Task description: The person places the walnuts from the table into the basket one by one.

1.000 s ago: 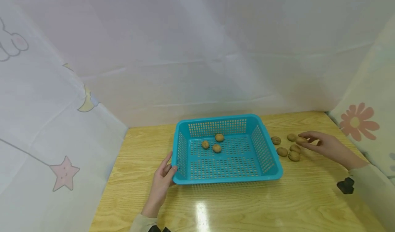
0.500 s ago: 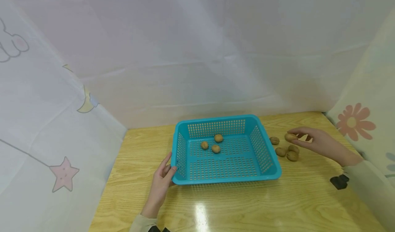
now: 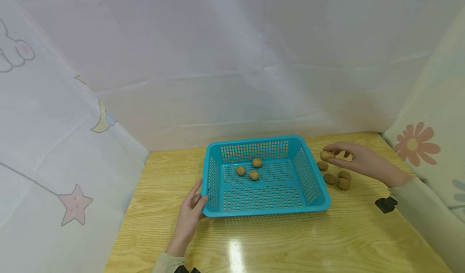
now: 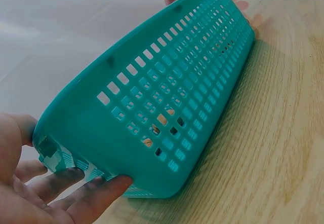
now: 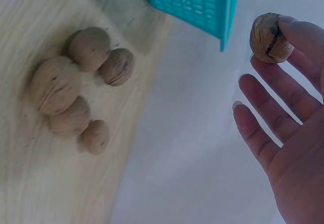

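My right hand (image 3: 357,160) pinches a walnut (image 5: 268,39) between thumb and index finger, its other fingers spread. That walnut is held up above the table, just off the right side of a blue plastic basket (image 3: 269,212). Three walnuts (image 3: 254,175) lie on the basket's perforated floor. My left hand (image 3: 190,210) grips the basket's left rim near the front corner, thumb over the rim and fingers against the outer wall (image 4: 116,138). Right of the basket, several loose walnuts (image 5: 55,84) rest on the table, partly below my right hand.
The light wooden table (image 3: 163,172) carries the basket. A pale cloth wall (image 3: 218,83) stands behind it, with printed cloth sides showing a star (image 3: 76,204) at left and a flower (image 3: 414,144) at right.
My right hand has lifted the walnut off the group on the table and moved left with it towards the basket's right rim. The left hand keeps its grip on the basket.
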Demonstrator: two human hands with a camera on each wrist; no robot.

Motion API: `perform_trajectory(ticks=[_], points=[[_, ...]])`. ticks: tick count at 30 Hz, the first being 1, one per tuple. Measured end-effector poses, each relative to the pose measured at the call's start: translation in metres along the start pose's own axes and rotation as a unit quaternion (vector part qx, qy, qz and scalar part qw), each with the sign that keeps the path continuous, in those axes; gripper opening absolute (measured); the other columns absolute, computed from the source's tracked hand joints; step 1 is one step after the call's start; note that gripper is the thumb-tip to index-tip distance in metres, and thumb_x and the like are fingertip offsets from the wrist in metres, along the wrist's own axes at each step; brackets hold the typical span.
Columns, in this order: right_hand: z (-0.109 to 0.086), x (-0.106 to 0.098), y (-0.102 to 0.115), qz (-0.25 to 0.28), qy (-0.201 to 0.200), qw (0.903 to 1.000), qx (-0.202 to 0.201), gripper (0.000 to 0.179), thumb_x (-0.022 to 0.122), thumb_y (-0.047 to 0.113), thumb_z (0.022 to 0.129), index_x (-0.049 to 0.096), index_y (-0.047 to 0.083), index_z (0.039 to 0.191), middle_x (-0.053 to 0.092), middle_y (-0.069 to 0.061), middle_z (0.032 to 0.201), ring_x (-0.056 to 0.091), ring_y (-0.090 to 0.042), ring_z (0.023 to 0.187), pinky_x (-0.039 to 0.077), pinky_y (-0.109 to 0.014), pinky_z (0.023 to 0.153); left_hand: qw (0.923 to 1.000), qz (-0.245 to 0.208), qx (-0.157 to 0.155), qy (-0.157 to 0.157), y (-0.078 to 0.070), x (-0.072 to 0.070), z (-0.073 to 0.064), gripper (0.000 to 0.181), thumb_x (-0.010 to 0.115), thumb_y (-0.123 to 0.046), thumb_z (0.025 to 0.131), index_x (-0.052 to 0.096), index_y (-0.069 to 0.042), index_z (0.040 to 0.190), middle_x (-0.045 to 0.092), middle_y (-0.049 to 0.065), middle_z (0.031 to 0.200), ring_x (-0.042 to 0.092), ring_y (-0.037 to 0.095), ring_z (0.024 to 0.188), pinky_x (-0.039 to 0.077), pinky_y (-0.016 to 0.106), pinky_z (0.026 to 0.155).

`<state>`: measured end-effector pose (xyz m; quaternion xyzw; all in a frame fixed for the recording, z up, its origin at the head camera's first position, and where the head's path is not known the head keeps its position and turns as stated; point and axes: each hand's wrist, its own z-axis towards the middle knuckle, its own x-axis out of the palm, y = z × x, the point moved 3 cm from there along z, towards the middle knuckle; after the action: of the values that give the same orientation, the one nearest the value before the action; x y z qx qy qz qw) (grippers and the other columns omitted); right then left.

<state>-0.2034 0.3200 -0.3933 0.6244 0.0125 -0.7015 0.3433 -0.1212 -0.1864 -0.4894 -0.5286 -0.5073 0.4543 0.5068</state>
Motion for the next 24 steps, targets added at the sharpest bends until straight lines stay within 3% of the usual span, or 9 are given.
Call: perform_trajectory(ticks=[9,14,24], points=[[0.032,0.002,0.02,0.015,0.025,0.9994,-0.018,0.034,0.074,0.02,0.099,0.069,0.011,0.131,0.072,0.002,0.116,0.066,-0.02,0.101,0.056,-0.041,0.082,0.9999,0.01,0.009,-0.004,-0.001,0.001,0.0,0.065,0.058,-0.017,0.108,0.029,-0.012,0.166,0.057,0.032,0.143,0.07,0.042,0.112,0.064,0.043,0.08],[0.052,0.005,0.032,0.041,0.042,0.9982,-0.013,0.035,0.072,0.025,0.1,0.068,0.013,0.133,0.071,0.003,0.12,0.065,-0.02,0.106,0.055,-0.048,0.087,0.9999,0.009,0.008,-0.002,0.0,0.0,0.0,0.065,0.059,-0.018,0.108,0.028,-0.012,0.166,0.056,0.031,0.144,0.069,0.045,0.114,0.064,0.045,0.081],[0.09,0.026,0.056,0.082,0.066,0.9936,-0.041,0.036,0.074,0.026,0.099,0.069,0.013,0.132,0.072,0.004,0.115,0.065,-0.016,0.102,0.055,-0.044,0.086,1.0,0.005,-0.004,-0.002,0.003,0.0,0.001,0.065,0.058,-0.018,0.108,0.029,-0.016,0.166,0.057,0.029,0.145,0.068,0.045,0.114,0.064,0.044,0.081]])
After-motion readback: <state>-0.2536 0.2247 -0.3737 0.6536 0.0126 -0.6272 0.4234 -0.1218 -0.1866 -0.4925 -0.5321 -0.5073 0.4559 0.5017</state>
